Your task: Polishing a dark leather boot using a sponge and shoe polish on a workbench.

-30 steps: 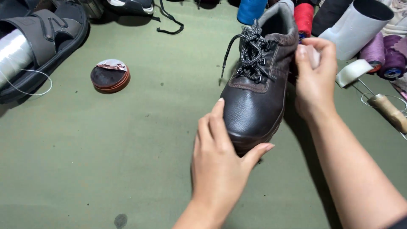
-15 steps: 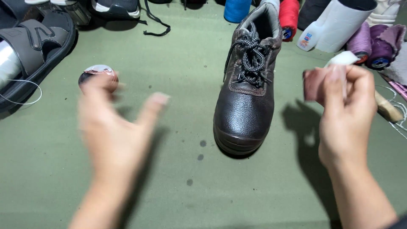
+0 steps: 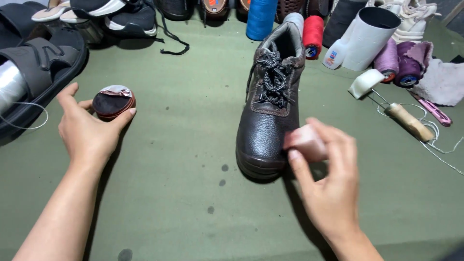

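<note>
A dark brown leather boot [image 3: 268,116] with black-and-white laces stands upright on the green mat [image 3: 193,159], toe toward me. My right hand [image 3: 328,188] pinches a small pinkish sponge [image 3: 305,141] just beside the boot's toe. My left hand [image 3: 89,130] reaches to the left and wraps its fingers around a small round tin of dark polish [image 3: 113,101], open at the top.
Black sandals [image 3: 38,67] lie at the left edge. Sneakers [image 3: 116,12], thread spools in blue [image 3: 261,19], red [image 3: 313,29] and purple [image 3: 386,58], a white tube [image 3: 369,36], a wooden-handled awl [image 3: 408,121] and a cloth [image 3: 442,79] line the back and right.
My left hand has left the boot's toe and moved left to the polish tin. My right hand came off the boot's heel, carried the sponge and dropped to the toe.
</note>
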